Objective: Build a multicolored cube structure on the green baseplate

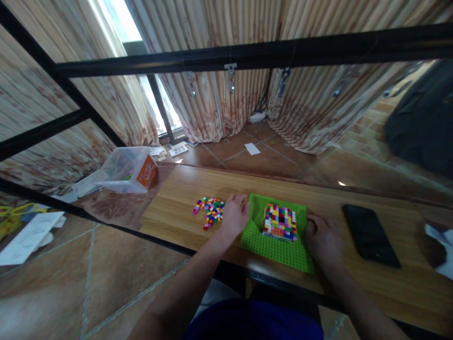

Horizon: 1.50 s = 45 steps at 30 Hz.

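Note:
A green studded baseplate lies on the wooden table, bearing a square, multicoloured build of toy building bricks with a dark opening in its middle. To the left is a loose heap of small coloured bricks. Between heap and plate, my left hand is closed, fingers curled beside the plate's left edge; whatever is in them is hidden. My right hand rests at the plate's right edge, fingers bent and gripping that edge as far as I can see.
A black phone lies to the right on the wooden table, with crumpled white paper beyond it. At the far left stands a clear plastic box with an orange label. A black metal bar crosses above the table's far side.

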Each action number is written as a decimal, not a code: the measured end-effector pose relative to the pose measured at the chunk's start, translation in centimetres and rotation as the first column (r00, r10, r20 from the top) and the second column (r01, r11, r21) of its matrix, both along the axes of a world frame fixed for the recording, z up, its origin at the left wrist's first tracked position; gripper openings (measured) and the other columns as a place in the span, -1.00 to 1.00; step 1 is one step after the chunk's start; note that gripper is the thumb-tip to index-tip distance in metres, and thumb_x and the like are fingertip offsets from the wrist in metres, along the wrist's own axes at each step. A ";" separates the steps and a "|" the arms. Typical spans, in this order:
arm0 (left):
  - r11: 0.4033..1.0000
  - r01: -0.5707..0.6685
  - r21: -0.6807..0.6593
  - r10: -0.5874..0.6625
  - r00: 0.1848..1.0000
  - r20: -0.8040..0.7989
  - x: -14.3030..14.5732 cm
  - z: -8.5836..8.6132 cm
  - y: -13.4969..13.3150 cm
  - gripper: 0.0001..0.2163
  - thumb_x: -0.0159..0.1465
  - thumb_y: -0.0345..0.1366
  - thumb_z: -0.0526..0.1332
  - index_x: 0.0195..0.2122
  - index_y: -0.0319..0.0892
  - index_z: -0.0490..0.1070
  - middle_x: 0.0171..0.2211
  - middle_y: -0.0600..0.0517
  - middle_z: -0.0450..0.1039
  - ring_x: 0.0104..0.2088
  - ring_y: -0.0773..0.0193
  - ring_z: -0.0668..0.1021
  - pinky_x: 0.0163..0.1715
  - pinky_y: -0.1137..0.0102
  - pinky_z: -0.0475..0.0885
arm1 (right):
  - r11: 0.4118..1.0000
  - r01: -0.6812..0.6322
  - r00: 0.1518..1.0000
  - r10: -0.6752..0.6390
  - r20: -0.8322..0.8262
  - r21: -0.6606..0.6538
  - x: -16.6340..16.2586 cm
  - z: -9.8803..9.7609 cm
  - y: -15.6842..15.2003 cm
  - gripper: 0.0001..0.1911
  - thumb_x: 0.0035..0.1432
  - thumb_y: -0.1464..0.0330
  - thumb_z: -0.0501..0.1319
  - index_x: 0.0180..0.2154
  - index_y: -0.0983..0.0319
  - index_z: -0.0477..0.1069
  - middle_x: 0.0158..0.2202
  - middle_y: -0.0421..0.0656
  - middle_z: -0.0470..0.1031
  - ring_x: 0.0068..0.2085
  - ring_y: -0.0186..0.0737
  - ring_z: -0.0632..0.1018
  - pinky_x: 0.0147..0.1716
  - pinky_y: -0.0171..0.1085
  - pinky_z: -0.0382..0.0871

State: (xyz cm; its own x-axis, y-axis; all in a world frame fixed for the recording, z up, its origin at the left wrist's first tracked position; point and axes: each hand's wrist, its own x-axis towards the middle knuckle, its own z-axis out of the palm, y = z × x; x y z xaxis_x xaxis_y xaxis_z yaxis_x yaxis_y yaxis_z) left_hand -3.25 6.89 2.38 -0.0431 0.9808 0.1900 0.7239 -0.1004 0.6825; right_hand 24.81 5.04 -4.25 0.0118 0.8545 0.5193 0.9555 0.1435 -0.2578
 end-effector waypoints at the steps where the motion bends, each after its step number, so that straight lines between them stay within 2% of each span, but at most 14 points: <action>1: 0.999 -0.043 -0.010 0.041 0.992 -0.118 -0.8 0.2 0.0 -0.81 0.30 -0.38 0.16 -0.11 -0.22 0.49 -0.15 -0.12 0.51 -0.13 0.14 0.53 -0.05 0.26 0.41 | 1.000 -0.002 1.000 0.002 0.001 0.000 0.0 0.0 0.0 -0.73 0.22 0.36 0.02 -0.23 0.24 0.49 -0.20 0.01 0.52 -0.16 -0.04 0.46 -0.10 -0.08 0.36; 3: 0.997 -0.071 -0.033 0.057 0.947 -0.317 -2.1 0.6 0.0 -0.84 0.29 -0.35 0.18 -0.17 -0.23 0.50 -0.15 -0.15 0.50 -0.10 0.07 0.50 -0.04 0.19 0.38 | 1.000 0.000 1.000 0.000 -0.002 -0.005 0.0 0.0 -0.1 -0.73 0.22 0.36 0.03 -0.22 0.24 0.49 -0.20 0.00 0.52 -0.15 -0.04 0.45 -0.10 -0.09 0.36; 6: 0.994 -0.079 -0.070 0.035 0.872 -0.488 -2.7 1.1 0.0 -0.85 0.29 -0.29 0.19 -0.24 -0.21 0.51 -0.15 -0.16 0.50 -0.08 0.00 0.48 -0.05 0.14 0.35 | 1.000 0.019 1.000 -0.019 -0.009 -0.015 -0.1 0.1 -0.1 -0.73 0.21 0.36 0.03 -0.21 0.24 0.49 -0.20 0.00 0.51 -0.16 -0.04 0.45 -0.11 -0.08 0.37; 9: 0.993 -0.057 -0.101 -0.008 0.835 -0.551 -2.6 1.0 0.1 -0.85 0.31 -0.32 0.15 -0.24 -0.20 0.51 -0.16 -0.16 0.52 -0.08 -0.01 0.47 -0.09 0.14 0.33 | 1.000 0.016 1.000 -0.016 -0.010 -0.020 -0.3 0.3 -0.1 -0.73 0.22 0.37 0.03 -0.21 0.25 0.49 -0.20 0.00 0.52 -0.16 -0.05 0.45 -0.11 -0.08 0.37; 13: 0.995 -0.030 -0.098 -0.029 0.835 -0.550 -2.8 0.7 0.3 -0.84 0.31 -0.39 0.13 -0.26 -0.18 0.52 -0.19 -0.14 0.54 -0.09 0.00 0.48 -0.10 0.15 0.31 | 1.000 0.023 1.000 -0.024 -0.016 -0.017 -0.4 0.5 -0.1 -0.73 0.22 0.38 0.03 -0.22 0.25 0.50 -0.18 0.02 0.52 -0.15 -0.04 0.46 -0.09 -0.07 0.37; 16: 0.998 0.013 -0.056 -0.037 0.888 -0.459 -2.7 0.7 0.1 -0.84 0.31 -0.40 0.13 -0.32 -0.15 0.52 -0.23 -0.11 0.55 -0.12 0.05 0.51 -0.10 0.17 0.33 | 0.999 0.025 1.000 -0.026 -0.014 -0.029 -0.4 0.5 -0.1 -0.73 0.22 0.39 0.03 -0.22 0.26 0.50 -0.18 0.02 0.53 -0.15 -0.04 0.46 -0.08 -0.06 0.37; 20: 0.986 0.166 -0.007 -0.166 0.983 -0.083 -1.2 1.1 -0.5 -0.86 0.29 -0.41 0.18 -0.33 -0.12 0.53 -0.29 0.00 0.58 -0.22 0.21 0.55 -0.09 0.29 0.39 | 0.999 0.025 0.999 -0.026 -0.020 -0.036 -0.4 0.5 -0.1 -0.73 0.21 0.40 0.03 -0.22 0.25 0.50 -0.19 0.01 0.53 -0.15 -0.05 0.46 -0.08 -0.07 0.36; 23: 0.977 0.211 0.028 -0.212 0.960 0.183 0.4 1.2 -1.1 -0.89 0.28 -0.39 0.22 -0.30 -0.10 0.54 -0.28 0.05 0.60 -0.22 0.26 0.58 -0.09 0.34 0.43 | 0.999 0.027 0.999 -0.028 -0.032 -0.027 -0.4 0.6 -0.2 -0.74 0.22 0.39 0.04 -0.24 0.25 0.50 -0.20 0.00 0.52 -0.16 -0.06 0.45 -0.10 -0.10 0.37; 25: 0.976 0.216 0.042 -0.219 0.939 0.264 1.3 1.2 -1.5 -0.89 0.27 -0.38 0.23 -0.30 -0.09 0.55 -0.28 0.06 0.61 -0.23 0.26 0.59 -0.10 0.34 0.44 | 0.999 0.023 0.999 -0.024 -0.030 -0.024 -0.5 0.6 -0.2 -0.75 0.22 0.39 0.04 -0.24 0.25 0.50 -0.20 -0.01 0.52 -0.17 -0.07 0.45 -0.11 -0.11 0.37; 36: 0.980 0.189 0.065 -0.200 0.915 0.350 3.6 0.7 -1.7 -0.88 0.25 -0.39 0.25 -0.35 -0.08 0.59 -0.33 0.04 0.59 -0.21 0.25 0.57 -0.08 0.32 0.44 | 0.999 0.023 0.998 -0.026 -0.065 -0.042 -0.5 0.7 -0.1 -0.74 0.20 0.40 0.03 -0.23 0.24 0.50 -0.18 0.00 0.51 -0.15 -0.04 0.45 -0.10 -0.05 0.36; 45: 0.984 0.175 0.027 -0.175 0.938 0.300 4.3 1.1 -1.4 -0.90 0.23 -0.40 0.26 -0.31 -0.12 0.58 -0.30 0.02 0.62 -0.25 0.24 0.58 -0.10 0.31 0.45 | 0.999 0.027 0.998 -0.029 -0.049 -0.039 -0.6 0.7 -0.2 -0.75 0.21 0.41 0.04 -0.23 0.24 0.50 -0.19 -0.01 0.52 -0.17 -0.06 0.45 -0.09 -0.09 0.35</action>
State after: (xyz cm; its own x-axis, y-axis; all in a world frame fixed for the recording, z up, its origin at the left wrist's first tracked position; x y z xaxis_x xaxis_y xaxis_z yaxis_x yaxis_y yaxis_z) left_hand 1.01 5.52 3.48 0.0746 0.9781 0.1943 0.4567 -0.2067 0.8653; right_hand 24.21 4.87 -3.53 0.0615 0.8726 0.4845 0.9448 0.1057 -0.3101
